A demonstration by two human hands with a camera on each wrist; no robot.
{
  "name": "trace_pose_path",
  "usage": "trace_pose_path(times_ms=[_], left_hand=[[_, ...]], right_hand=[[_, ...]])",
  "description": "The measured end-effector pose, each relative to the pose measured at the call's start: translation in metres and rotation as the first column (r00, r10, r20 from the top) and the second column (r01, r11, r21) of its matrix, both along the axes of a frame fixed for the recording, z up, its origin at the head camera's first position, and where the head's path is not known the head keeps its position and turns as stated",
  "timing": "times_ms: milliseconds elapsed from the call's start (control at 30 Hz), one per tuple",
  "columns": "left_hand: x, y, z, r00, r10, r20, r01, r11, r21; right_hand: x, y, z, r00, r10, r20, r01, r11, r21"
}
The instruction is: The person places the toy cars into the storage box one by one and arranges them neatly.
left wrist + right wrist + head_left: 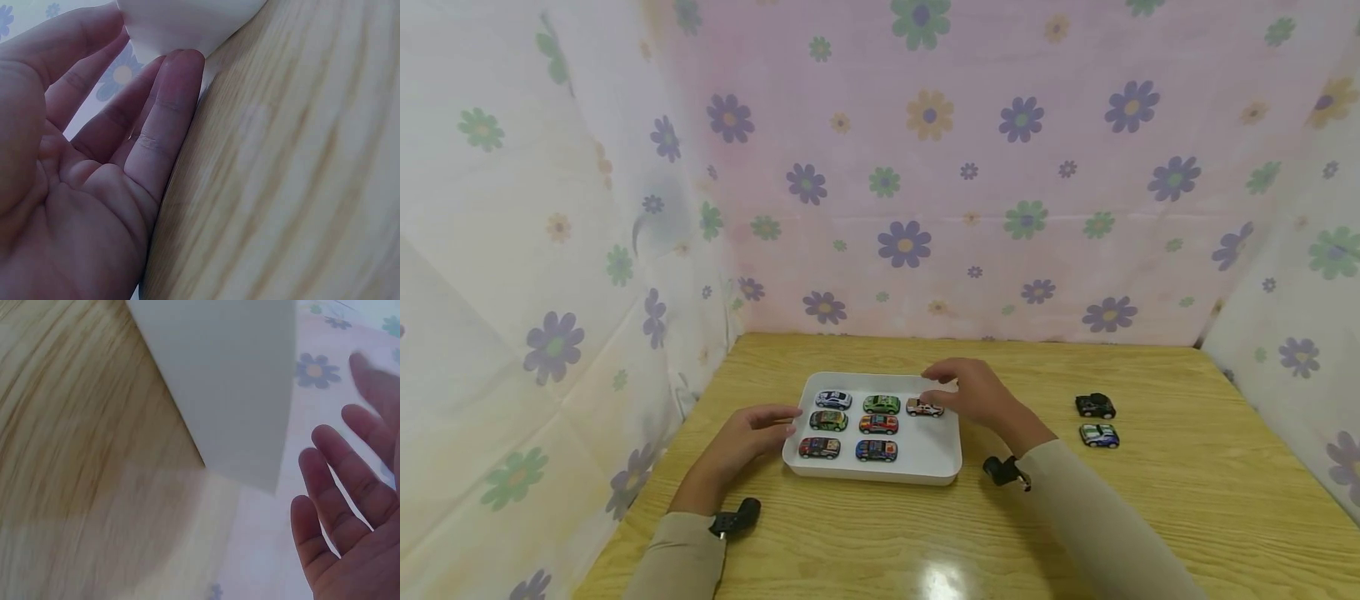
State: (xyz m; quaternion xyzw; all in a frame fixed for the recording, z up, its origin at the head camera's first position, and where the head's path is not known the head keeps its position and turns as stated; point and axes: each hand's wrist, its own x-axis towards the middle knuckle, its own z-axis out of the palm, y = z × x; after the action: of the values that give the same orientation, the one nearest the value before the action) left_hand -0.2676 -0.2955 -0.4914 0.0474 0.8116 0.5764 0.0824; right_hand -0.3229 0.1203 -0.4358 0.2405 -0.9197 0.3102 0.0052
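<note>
A white tray on the table holds several small toy cars in rows. My left hand is at the tray's left side; its straight fingertips rest against the tray wall in the left wrist view. Over the tray's back right corner is my right hand, fingers apart and loosely bent. Its thumb overlaps a white and orange toy car in the head view. Beside that car sits a green toy car, with a red one in front of it. In the right wrist view the right hand's fingers hold nothing visible.
To the right of the tray, a black toy car and a white, green and blue toy car stand on the wooden table. Flowered cloth hangs behind the table and along both sides.
</note>
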Motion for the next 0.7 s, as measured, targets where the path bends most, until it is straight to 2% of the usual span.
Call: trace_pose_path(times_ms=[133,267,567,633,700], left_hand=[[0.000,0.001,0.002,1.000,0.003,0.015,-0.003,1.000,-0.003],[0.001,0.003,0.002,1.000,0.000,0.021,0.000,1.000,0.006],[0.001,0.003,0.003,1.000,0.000,0.008,0.000,1.000,0.003],[0.002,0.002,0.003,1.000,-0.001,0.009,0.001,1.000,0.004],[0.002,0.003,0.003,1.000,-0.001,0.013,0.001,1.000,0.008]], right_hand=[[0.008,0.019,0.000,0.999,0.005,-0.042,-0.005,1.000,0.004],[0.019,0.047,-0.003,0.997,-0.004,-0.080,0.002,0.999,-0.033],[0.044,0.134,-0.004,0.981,-0.068,-0.184,0.038,0.986,-0.161],[0.047,0.154,-0.005,0.977,-0.088,-0.193,0.056,0.985,-0.166],[0.051,0.175,-0.004,0.978,-0.122,-0.169,0.095,0.983,-0.156]])
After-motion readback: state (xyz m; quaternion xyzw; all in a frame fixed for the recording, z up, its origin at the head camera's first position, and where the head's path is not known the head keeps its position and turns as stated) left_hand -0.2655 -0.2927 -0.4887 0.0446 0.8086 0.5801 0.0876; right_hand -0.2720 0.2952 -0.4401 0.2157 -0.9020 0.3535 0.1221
